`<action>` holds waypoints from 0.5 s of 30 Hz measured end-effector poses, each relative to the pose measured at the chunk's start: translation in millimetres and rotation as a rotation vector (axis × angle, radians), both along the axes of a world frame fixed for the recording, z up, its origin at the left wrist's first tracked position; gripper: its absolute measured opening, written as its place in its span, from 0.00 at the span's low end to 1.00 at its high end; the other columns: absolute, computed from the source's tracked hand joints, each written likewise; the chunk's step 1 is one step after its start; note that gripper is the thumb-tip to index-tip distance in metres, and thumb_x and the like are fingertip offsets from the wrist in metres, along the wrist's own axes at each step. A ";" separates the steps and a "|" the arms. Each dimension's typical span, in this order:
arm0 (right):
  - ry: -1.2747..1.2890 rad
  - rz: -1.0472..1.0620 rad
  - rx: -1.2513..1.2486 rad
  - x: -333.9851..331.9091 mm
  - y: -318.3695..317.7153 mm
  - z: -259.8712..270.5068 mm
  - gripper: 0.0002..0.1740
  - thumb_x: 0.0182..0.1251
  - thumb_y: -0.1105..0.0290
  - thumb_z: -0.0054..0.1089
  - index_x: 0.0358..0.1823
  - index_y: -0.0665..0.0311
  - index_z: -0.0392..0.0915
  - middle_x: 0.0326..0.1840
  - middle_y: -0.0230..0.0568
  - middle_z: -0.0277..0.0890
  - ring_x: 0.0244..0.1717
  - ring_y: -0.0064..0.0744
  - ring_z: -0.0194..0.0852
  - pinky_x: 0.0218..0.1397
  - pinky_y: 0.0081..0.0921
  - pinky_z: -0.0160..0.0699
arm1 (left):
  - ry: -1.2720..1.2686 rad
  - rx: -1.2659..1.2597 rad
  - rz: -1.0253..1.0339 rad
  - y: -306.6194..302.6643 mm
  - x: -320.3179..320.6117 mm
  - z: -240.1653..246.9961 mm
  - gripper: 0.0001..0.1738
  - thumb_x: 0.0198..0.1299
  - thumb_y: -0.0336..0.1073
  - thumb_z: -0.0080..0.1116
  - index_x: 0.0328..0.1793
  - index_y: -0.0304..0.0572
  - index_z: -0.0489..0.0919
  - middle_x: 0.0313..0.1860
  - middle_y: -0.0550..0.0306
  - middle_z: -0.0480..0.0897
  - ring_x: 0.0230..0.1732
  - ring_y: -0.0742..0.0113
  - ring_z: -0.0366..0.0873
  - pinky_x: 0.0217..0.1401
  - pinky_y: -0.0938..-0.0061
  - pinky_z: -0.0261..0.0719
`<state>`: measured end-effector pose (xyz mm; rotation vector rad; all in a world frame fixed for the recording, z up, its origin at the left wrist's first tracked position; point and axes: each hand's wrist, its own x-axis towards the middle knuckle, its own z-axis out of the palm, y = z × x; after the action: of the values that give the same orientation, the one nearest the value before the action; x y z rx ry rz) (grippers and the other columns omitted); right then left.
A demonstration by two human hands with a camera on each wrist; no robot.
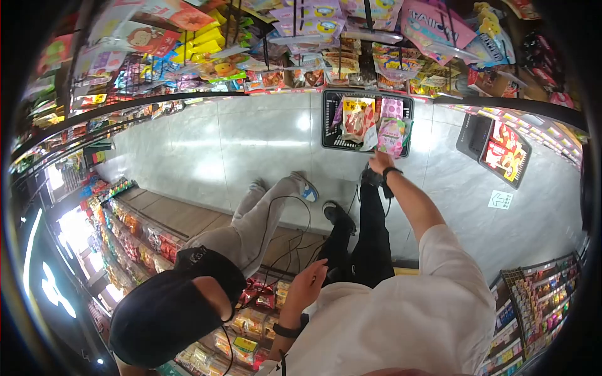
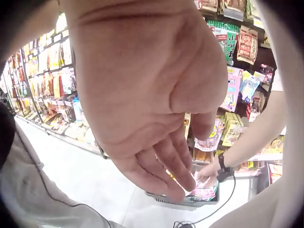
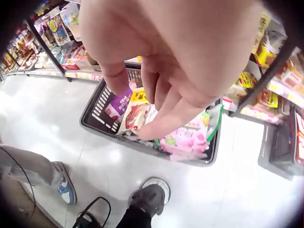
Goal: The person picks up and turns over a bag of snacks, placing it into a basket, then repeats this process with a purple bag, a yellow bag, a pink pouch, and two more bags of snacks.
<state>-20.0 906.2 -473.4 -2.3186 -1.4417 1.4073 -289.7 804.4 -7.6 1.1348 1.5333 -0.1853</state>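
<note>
A black shopping basket (image 1: 327,135) on the floor holds several snack packs. My right hand (image 1: 380,163) reaches over its near edge, beside a pink floral snack pouch (image 1: 391,138). In the right wrist view, the fingers (image 3: 164,118) hang loosely bent, thumb apart, over the packs, with the pink pouch showing beyond them. A yellow-and-white snack pack (image 3: 136,114) and a purple pack (image 3: 119,102) lie at the basket's left side. My left hand (image 1: 305,285) is raised in front of my body, holding nothing, fingers relaxed, as the left wrist view also shows.
Shelves of hanging snack bags (image 1: 307,25) run behind the basket. To the right stands another black basket (image 1: 475,133) with red packs. A person in a black cap (image 1: 163,313) is at my left, near a dark cable (image 1: 307,219) and a low snack shelf.
</note>
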 end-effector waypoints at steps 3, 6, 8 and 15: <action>0.055 0.047 -0.166 13.8 -45.4 48.8 0.31 0.65 0.50 0.53 0.52 0.73 0.83 0.54 0.70 0.82 0.60 0.65 0.81 0.67 0.52 0.77 | -0.056 0.167 -0.047 0.6 -7.7 -1.9 0.19 0.76 0.40 0.56 0.67 0.38 0.79 0.41 0.42 0.87 0.40 0.47 0.87 0.43 0.63 0.83; -0.060 0.064 -0.246 28.4 -119.3 18.0 0.28 0.70 0.51 0.45 0.38 0.66 0.89 0.44 0.61 0.86 0.52 0.63 0.84 0.63 0.53 0.79 | -0.100 0.246 -0.102 14.5 -5.5 5.2 0.19 0.75 0.39 0.57 0.67 0.38 0.79 0.40 0.44 0.87 0.40 0.46 0.86 0.43 0.61 0.82; -0.039 0.120 -0.381 51.5 -155.3 14.7 0.28 0.72 0.51 0.41 0.34 0.61 0.88 0.44 0.54 0.88 0.49 0.61 0.86 0.61 0.54 0.80 | -0.122 0.272 -0.141 30.1 -0.2 12.8 0.20 0.75 0.39 0.57 0.67 0.38 0.79 0.40 0.44 0.87 0.41 0.46 0.86 0.45 0.61 0.82; -0.288 0.698 -0.041 134.0 -206.8 38.4 0.16 0.65 0.55 0.61 0.41 0.58 0.87 0.42 0.45 0.90 0.42 0.43 0.91 0.46 0.47 0.88 | -0.284 0.454 -0.323 70.1 1.7 -20.7 0.24 0.75 0.48 0.55 0.67 0.40 0.79 0.49 0.43 0.88 0.49 0.44 0.87 0.53 0.58 0.83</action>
<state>114.0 699.3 -435.0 -2.2011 -2.5002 1.2372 -288.0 874.5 -28.4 1.6909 1.1600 0.1136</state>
